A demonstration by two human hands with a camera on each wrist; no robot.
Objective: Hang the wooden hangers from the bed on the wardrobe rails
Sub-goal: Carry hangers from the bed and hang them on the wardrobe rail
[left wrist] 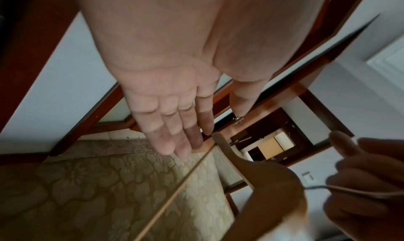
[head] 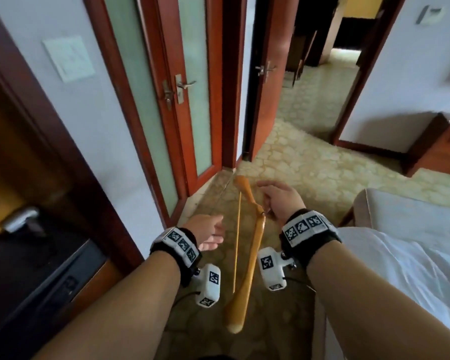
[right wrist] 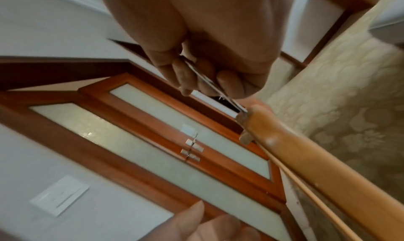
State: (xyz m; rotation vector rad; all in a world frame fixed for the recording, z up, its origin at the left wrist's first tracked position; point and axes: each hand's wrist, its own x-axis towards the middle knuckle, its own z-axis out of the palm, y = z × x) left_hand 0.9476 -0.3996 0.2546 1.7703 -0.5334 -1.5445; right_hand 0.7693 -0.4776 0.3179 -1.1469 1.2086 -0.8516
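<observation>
A wooden hanger (head: 247, 253) with a thin crossbar hangs between my forearms, over the floor. My right hand (head: 278, 198) grips its metal hook (right wrist: 210, 83); the fingers curl round the wire in the right wrist view, and the hanger's wooden body (right wrist: 306, 161) runs down to the right. My left hand (head: 208, 233) is just left of the hanger with straight, relaxed fingers (left wrist: 172, 137) and holds nothing. In the left wrist view the hanger (left wrist: 268, 175) sits beside the fingertips, apart from them.
The bed (head: 405, 255) with a white sheet is at my right. A dark wardrobe door (head: 24, 178) with a metal handle stands at my left. Frosted-glass doors (head: 192, 87) are ahead, and an open doorway (head: 309, 87) leads on over patterned carpet.
</observation>
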